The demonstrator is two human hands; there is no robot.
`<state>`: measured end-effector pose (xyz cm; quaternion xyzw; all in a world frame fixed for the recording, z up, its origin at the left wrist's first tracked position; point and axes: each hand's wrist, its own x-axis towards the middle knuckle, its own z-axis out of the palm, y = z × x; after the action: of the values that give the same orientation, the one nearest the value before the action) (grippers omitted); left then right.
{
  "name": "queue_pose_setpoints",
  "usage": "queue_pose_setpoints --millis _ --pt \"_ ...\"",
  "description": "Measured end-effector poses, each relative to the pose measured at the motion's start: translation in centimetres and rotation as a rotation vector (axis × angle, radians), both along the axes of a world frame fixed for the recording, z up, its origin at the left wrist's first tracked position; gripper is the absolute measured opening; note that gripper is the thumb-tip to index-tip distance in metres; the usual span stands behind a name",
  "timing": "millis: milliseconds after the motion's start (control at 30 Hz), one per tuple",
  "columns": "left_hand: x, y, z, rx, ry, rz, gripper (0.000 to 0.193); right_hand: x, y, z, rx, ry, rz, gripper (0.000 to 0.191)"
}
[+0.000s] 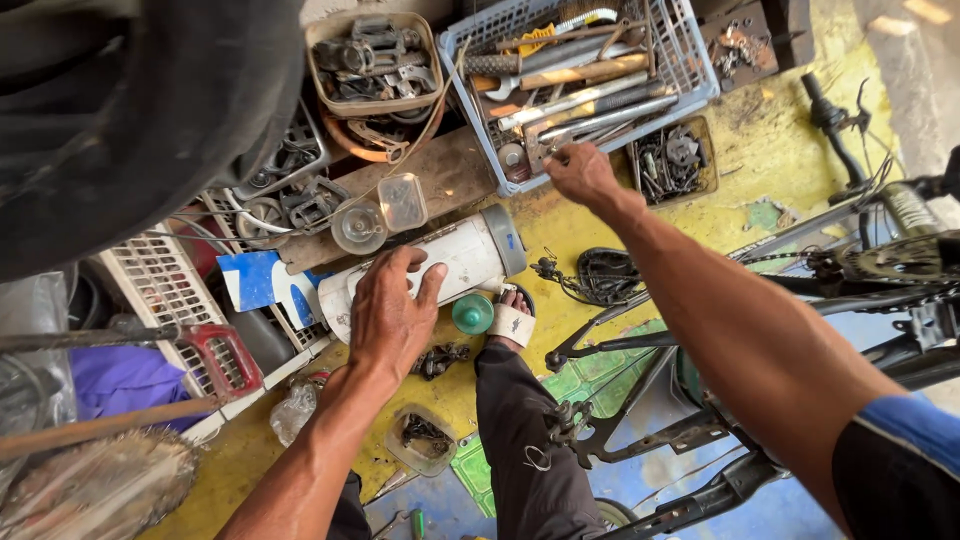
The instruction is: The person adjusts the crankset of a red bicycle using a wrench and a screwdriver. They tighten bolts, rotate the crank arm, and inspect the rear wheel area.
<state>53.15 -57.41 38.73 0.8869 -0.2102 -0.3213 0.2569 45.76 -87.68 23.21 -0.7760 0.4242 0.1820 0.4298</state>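
We rest our left hand (388, 318) palm down on a white cylindrical canister (440, 265) that lies on its side on the yellow floor (590, 215), fingers spread loosely over its curved wall rather than clamped around it. The canister has a grey end cap and sits just above our sandalled foot (512, 318), with a small green cap (472, 313) beside it. Our right hand (580, 172) reaches to the near rim of a pale blue plastic crate (690, 60) full of wrenches and other long tools; its fingers are curled together at the crate's edge, but we cannot tell whether they pinch anything. Just right of that hand lies a shallow tray of small metal parts (672, 160). A black bicycle frame (760, 300) lies under our right forearm.
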Motion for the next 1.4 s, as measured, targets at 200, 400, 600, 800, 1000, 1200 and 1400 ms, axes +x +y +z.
queue_pose_setpoints --millis 200,400,600,800,1000,1200,1400 --pt "0.2 0.4 0.7 0.083 0.035 0.013 0.035 -0.7 -0.8 -0.8 -0.027 -0.018 0.016 0.042" --pt "0.0 -0.1 2.9 0.038 -0.023 0.000 0.036 -1.3 1.6 1.6 0.060 -0.052 -0.026 0.037" --pt "0.0 0.5 6.8 -0.019 -0.024 0.015 0.036 -1.5 4.8 5.6 -0.088 -0.190 0.091 0.039" --pt "-0.3 3.4 12.7 -0.205 -0.095 0.057 0.030 -2.2 9.4 12.1 -0.163 -0.249 0.178 0.044" --pt "-0.2 8.6 20.4 -0.334 -0.155 0.067 0.037 -1.7 15.6 18.3 -0.188 -0.143 0.384 0.044" --pt "1.1 15.2 27.2 -0.379 -0.268 0.188 0.031 2.4 24.0 24.8 0.031 -0.233 0.429 0.041" --pt "2.6 20.7 31.1 -0.536 -0.392 0.299 0.029 7.9 31.2 36.3 -0.036 -0.206 0.457 0.042"
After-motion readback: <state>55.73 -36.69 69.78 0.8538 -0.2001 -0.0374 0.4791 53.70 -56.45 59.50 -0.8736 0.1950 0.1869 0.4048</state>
